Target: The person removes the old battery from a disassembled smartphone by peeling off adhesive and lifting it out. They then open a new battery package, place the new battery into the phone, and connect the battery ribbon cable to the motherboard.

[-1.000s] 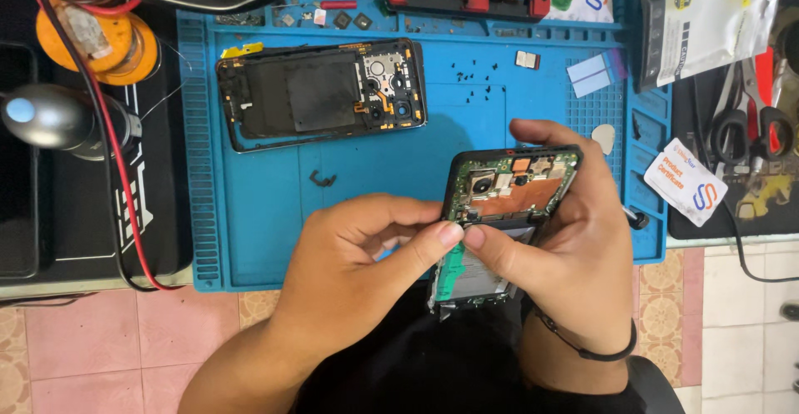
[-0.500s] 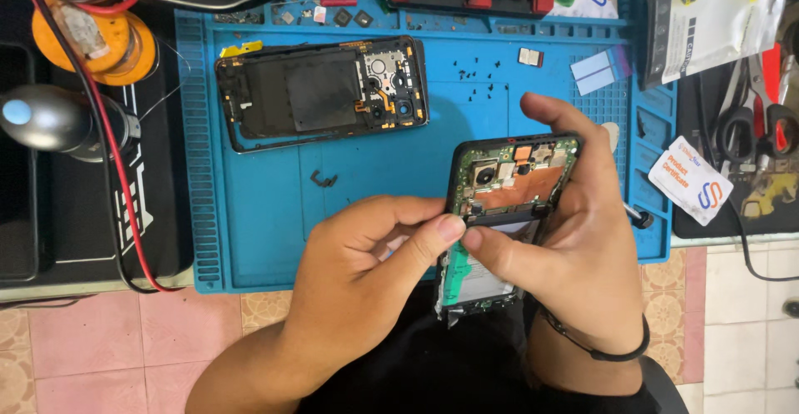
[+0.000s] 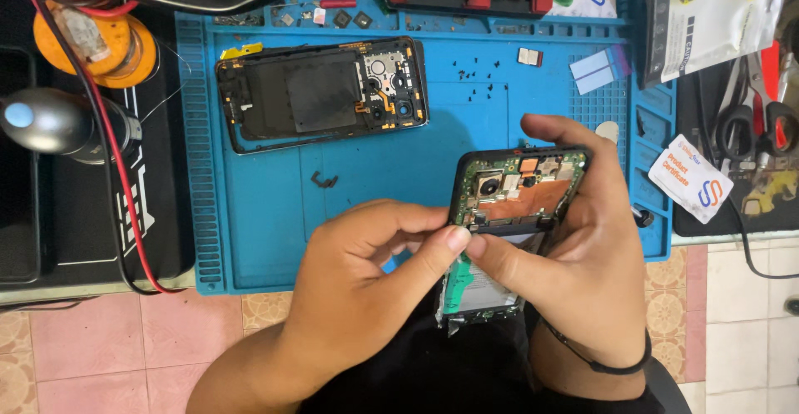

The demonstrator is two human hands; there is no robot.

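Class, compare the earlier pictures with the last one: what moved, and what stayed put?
Little changed. The opened phone shifted slightly in the right hand; the left hand keeps pinching at its middle edge. The phone back cover on the blue mat stayed put.

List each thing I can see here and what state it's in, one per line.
Phone: back off, circuit board bare, held above the mat.
Left hand: pinching at the phone's middle.
Right hand: gripping the phone.
Back cover: removed, lying inside-up on the mat.
Blue mat: flat on the bench, small parts scattered on it.
Scissors: lying closed.
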